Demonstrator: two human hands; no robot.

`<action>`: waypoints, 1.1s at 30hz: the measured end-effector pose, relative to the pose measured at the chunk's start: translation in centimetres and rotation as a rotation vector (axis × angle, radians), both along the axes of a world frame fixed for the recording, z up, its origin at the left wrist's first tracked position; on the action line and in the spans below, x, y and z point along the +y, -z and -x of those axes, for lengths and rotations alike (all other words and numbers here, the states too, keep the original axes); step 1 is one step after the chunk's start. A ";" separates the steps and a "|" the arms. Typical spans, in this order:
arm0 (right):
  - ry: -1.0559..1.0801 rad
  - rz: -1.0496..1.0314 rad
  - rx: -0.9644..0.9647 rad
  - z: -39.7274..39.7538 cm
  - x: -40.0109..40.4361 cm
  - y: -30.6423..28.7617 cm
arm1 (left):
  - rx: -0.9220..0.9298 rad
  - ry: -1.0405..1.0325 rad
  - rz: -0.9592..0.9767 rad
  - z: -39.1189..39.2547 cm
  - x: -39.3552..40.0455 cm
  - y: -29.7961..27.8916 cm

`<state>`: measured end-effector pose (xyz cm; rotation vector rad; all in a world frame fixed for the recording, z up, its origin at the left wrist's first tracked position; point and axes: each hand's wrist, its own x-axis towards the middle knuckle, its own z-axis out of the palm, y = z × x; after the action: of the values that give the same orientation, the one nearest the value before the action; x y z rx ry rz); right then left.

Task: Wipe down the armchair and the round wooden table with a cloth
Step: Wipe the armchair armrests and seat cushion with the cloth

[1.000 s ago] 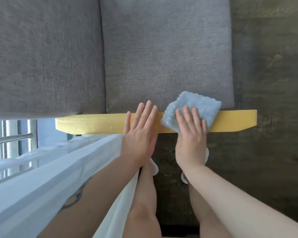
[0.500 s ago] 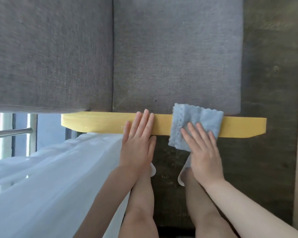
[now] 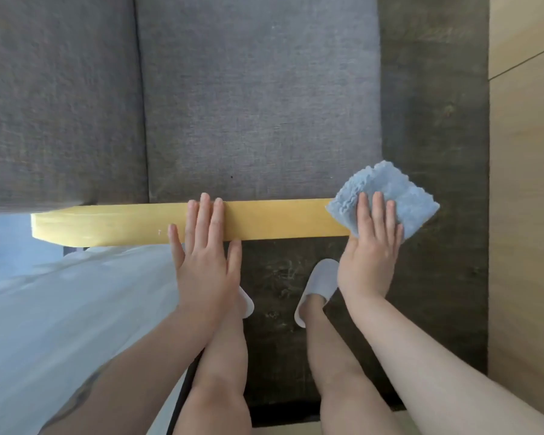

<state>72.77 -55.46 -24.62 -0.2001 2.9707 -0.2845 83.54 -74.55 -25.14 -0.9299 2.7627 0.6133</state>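
Note:
The armchair has a grey fabric seat cushion (image 3: 258, 105) and a yellow wooden armrest (image 3: 270, 221) running left to right in front of me. A light blue cloth (image 3: 402, 199) covers the armrest's right end. My right hand (image 3: 369, 246) lies flat on the cloth with straight fingers, pressing it onto the wood. My left hand (image 3: 204, 255) rests flat on the middle of the armrest, fingers straight. The round wooden table is not in view.
A grey back cushion (image 3: 57, 98) fills the upper left. A white curtain (image 3: 60, 324) hangs at lower left. My legs and white slippers (image 3: 319, 284) stand on a dark rug (image 3: 434, 120); light wood floor (image 3: 525, 215) runs along the right.
My right hand has slid the blue cloth rightward along the armrest to its right end. My left hand stays flat on the armrest.

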 end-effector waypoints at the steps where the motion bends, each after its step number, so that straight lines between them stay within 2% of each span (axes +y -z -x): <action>1: -0.032 0.017 -0.007 -0.2 -0.8 0.1 | -0.003 -0.037 -0.002 0.4 0.8 0.0; 4: -0.423 0.042 -0.039 -1.8 1.5 0.6 | -0.011 -0.118 -0.006 1.5 3.1 -0.2; 5: -0.484 0.024 -0.047 -1.4 3.5 0.4 | -0.012 -0.140 -0.008 1.8 3.6 -0.2; 6: -0.456 0.000 -0.061 -0.6 5.3 0.1 | -0.012 -0.163 -0.008 2.2 3.9 -0.1; 8: -0.252 -0.023 -0.068 1.7 7.1 -0.5 | -0.008 -0.210 -0.001 2.7 4.6 0.1; 10: -0.137 0.011 -0.048 3.2 5.8 -0.6 | -0.012 -0.259 0.014 3.5 5.6 0.3; 11: -0.195 0.038 -0.047 3.4 4.6 -0.6 | -0.019 -0.281 0.018 4.0 6.2 0.3; 13: -0.503 0.088 -0.070 2.5 3.4 -0.1 | -0.037 -0.303 -0.002 5.0 7.7 0.4; 15: -0.827 0.089 -0.098 2.8 4.9 0.2 | -0.043 -0.335 -0.016 6.2 9.2 0.3; 16: -0.901 0.071 -0.092 3.8 6.3 0.2 | -0.053 -0.357 -0.021 6.6 9.7 0.2; 17: -0.897 0.051 -0.076 5.2 7.5 0.2 | -0.059 -0.388 -0.024 7.0 10.1 0.3; 20: -0.620 0.051 -0.053 7.8 6.9 0.1 | -0.037 -0.478 -0.021 8.2 10.6 0.7; 21: -0.614 0.069 -0.046 7.4 5.7 0.2 | -0.026 -0.499 -0.022 8.4 10.7 0.9; 24: -0.963 0.121 -0.034 5.2 5.2 0.6 | -0.001 -0.531 -0.029 8.4 11.0 1.0; 26: -1.118 0.109 -0.041 7.1 7.2 0.3 | -0.007 -0.523 -0.014 8.3 11.1 1.1; 29: -1.025 0.068 -0.077 9.7 7.9 -0.2 | -0.008 -0.535 0.002 8.4 11.1 1.5; 31: -0.979 0.114 -0.121 9.2 6.0 -0.2 | -0.025 -0.557 0.006 8.5 11.3 1.5; 33: -1.073 0.179 -0.179 8.6 4.9 0.1 | -0.036 -0.572 0.027 8.7 11.2 1.5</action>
<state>64.13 -50.57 -24.76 -1.5730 2.2336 -0.3715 74.86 -63.31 -26.61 -1.7362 2.4629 0.6209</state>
